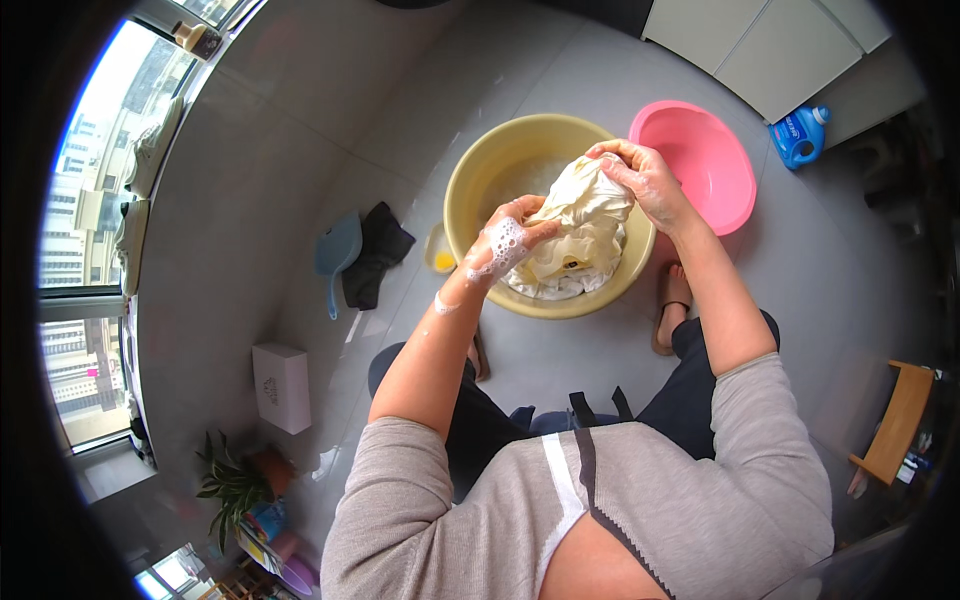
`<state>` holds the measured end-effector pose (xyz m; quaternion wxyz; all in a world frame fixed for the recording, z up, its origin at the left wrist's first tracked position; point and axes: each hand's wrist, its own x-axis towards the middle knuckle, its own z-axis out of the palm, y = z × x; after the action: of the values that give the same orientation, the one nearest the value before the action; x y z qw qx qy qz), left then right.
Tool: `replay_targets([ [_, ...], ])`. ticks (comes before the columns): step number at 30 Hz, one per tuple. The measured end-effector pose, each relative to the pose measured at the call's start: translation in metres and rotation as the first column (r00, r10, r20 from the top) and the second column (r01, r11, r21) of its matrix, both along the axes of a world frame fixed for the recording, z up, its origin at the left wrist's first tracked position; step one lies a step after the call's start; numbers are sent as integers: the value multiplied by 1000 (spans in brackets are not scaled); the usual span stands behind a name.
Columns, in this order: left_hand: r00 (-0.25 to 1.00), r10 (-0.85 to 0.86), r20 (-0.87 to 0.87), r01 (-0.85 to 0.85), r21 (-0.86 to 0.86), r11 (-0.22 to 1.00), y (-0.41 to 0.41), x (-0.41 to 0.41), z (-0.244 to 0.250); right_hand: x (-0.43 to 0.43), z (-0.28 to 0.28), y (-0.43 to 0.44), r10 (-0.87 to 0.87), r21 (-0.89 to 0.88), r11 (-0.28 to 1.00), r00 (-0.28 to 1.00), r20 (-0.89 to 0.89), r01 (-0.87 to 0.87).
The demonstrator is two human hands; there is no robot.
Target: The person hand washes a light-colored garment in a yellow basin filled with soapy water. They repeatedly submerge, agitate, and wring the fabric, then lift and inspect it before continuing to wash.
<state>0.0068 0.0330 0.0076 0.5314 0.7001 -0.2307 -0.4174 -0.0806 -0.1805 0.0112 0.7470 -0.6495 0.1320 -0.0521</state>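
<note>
Between my two hands a wet cream-white cloth garment [581,206] is bunched and lifted over a yellow plastic basin [480,165]. My right hand [641,176] pinches its upper edge near the basin's right rim. Lower on the left side, my left hand [517,229] grips a fold between thumb and fingers, with soap foam [504,244] over its back and wrist. The garment's lower part hangs down into the basin, where white fabric [559,286] lies against the near wall. A small yellow and black patch [576,264] shows on the cloth. Cloudy water covers part of the basin floor.
A pink basin [712,165] touches or nearly touches the yellow one. Left of it sit a small dish with something yellow [442,261], a dark cloth [375,259] and a blue scoop [337,251]. A blue detergent bottle [799,137] stands by the white cabinet [772,49].
</note>
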Motion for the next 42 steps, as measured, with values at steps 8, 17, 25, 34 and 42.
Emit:
replay_targets([
  [8,978,198,-67,-207,-190,960,1,10,-6,5,7,10,-68,-20,997,996,60,70],
  [17,946,233,224,-203,-148,968,-3,6,1,7,8,12,22,-249,967,996,-92,-45],
  [25,803,386,-454,-575,-417,704,-18,5,-27,12,-6,78,-237,-363,872,931,277,329],
  [34,580,30,-814,-718,-494,490,-47,-34,-81,34,-30,123,-183,-471,577,667,722,668],
  [42,828,-31,-560,-417,-652,633,-53,-12,-55,32,-25,99,-394,-595,657,884,251,462],
])
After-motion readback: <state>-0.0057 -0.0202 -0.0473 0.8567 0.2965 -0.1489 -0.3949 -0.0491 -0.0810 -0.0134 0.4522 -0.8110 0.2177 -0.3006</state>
